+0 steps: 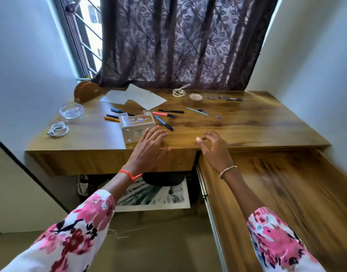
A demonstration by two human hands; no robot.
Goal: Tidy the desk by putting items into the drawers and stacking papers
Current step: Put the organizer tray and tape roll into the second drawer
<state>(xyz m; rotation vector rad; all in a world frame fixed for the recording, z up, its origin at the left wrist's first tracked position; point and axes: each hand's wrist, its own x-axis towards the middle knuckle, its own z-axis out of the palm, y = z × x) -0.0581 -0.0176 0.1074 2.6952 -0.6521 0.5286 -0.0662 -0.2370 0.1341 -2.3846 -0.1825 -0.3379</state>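
Observation:
My left hand [149,144] lies with straight fingers on the front edge of the wooden desk [247,124], beside a small cardboard box [136,127]. My right hand [213,148] hovers at the desk's front edge with fingers loosely curled, holding nothing. A wide drawer [286,193] stands pulled out at the right, blurred, below that hand. Several pens [164,123] lie scattered behind the box. Loose papers [135,97] lie overlapping at the back left.
A glass bowl [71,111], a white coiled cable [58,129] and a round wooden holder [86,91] sit at the left. Another cable [179,92], a tape roll [196,99] and purple pens [225,98] lie at the back. A framed picture [155,195] leans under the desk.

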